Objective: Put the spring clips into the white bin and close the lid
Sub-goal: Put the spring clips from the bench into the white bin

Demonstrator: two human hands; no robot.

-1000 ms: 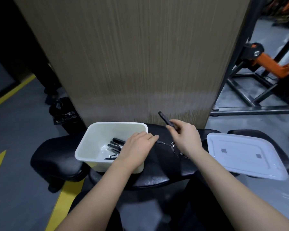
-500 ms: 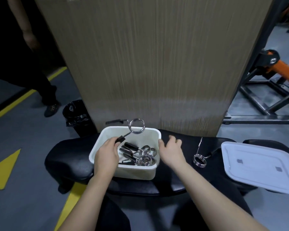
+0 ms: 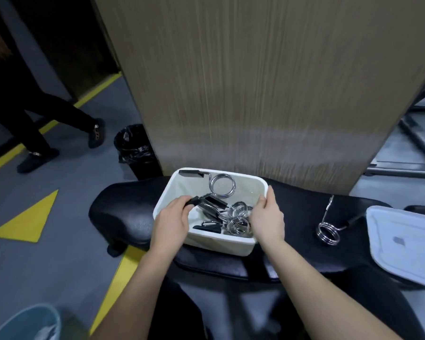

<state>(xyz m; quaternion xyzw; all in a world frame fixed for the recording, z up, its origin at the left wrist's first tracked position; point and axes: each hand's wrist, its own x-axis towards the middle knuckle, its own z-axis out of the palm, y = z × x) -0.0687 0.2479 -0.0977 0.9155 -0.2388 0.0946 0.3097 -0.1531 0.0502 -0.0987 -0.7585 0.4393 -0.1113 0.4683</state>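
The white bin stands on a black padded bench. My left hand pinches one black handle of a chrome spring clip, which hangs inside the bin, its other handle over the far rim. Several more spring clips lie in the bin's bottom. My right hand grips the bin's right wall. Another spring clip lies on the bench to the right of the bin. The white lid rests flat at the far right, partly off the bench.
A tall wood-grain panel rises just behind the bench. A black lined trash can stands at the left. A person's legs cross the floor at far left. A light blue bucket shows at the bottom left. Metal frame rails lie right.
My left hand has lowered the held clip from above the bin's far rim down into the bin. My right hand moved from the bench onto the bin's right wall.
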